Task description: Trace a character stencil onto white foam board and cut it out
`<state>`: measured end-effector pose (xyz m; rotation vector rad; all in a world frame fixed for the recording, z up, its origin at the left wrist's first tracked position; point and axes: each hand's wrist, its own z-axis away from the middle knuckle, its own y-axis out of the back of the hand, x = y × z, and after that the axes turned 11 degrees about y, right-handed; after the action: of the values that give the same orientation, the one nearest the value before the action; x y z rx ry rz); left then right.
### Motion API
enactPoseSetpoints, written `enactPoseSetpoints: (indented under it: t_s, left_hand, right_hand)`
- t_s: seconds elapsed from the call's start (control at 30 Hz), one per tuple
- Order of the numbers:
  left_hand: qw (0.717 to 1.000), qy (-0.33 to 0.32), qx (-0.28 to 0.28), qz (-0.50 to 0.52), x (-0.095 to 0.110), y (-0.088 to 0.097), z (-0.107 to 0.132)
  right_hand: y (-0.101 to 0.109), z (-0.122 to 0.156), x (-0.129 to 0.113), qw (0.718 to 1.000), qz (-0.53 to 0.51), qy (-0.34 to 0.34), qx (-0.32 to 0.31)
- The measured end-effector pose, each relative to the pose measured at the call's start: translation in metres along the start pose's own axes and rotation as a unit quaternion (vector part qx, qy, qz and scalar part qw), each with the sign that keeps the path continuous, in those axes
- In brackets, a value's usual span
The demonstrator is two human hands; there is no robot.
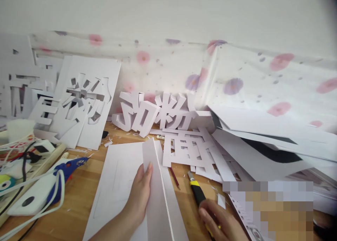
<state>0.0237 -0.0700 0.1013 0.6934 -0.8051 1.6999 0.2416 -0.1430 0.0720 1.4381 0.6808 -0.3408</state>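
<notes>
Over the pencil-marked sheet (119, 163), our left hand (140, 188) grips a long white strip (158, 199), thumb laid along its face, probably to keep it steady at a tilt; it looks plain and smooth, with one bright long edge. Right of the sheet, our right hand (221, 219) curls at the handle of a yellow-and-black utility knife (197, 193), its blade end pointing away from us, though we cannot tell whether the fingers are closed on it. Beyond the sheet sit white block characters (154, 114), and left of it lies a blue glue gun (68, 166).
</notes>
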Motion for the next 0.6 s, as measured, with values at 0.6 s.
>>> enactPoseSetpoints:
  t_s: [0.6]
  left_hand:
    - [0.994,-0.063,-0.057,-0.065,-0.022,-0.003,-0.024]
  right_hand:
    - [-0.003,-0.031,-0.048,0.993,0.002,0.119,-0.025]
